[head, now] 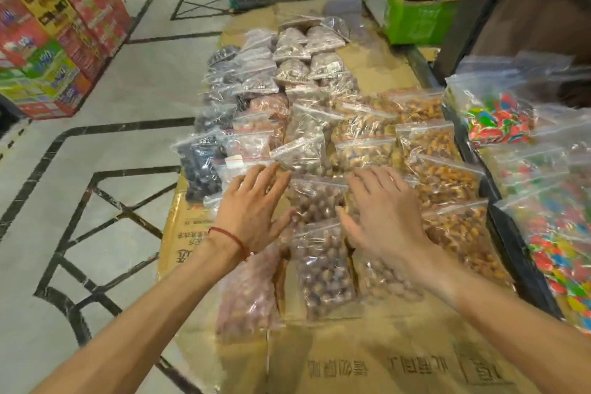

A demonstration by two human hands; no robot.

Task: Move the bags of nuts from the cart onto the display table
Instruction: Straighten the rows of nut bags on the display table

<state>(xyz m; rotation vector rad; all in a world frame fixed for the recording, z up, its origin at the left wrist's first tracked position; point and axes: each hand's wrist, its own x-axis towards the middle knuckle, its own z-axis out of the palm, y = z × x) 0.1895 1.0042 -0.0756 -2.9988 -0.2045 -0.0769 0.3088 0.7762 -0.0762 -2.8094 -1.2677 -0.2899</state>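
Cardboard-covered surface [367,358] runs under and ahead of my fingers, packed with clear zip bags of nuts [323,157] in rows — can't tell if it's cart or display table. Candy bags [499,121] sit right of my right fingers. Left hand [252,205] and right hand [383,211] both splayed flat, palms down, gripping nothing — one round-nut bag [315,198] lies between them.

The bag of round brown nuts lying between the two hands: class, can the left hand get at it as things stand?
Probably yes: the left hand hovers open beside that bag, with nothing lying between.
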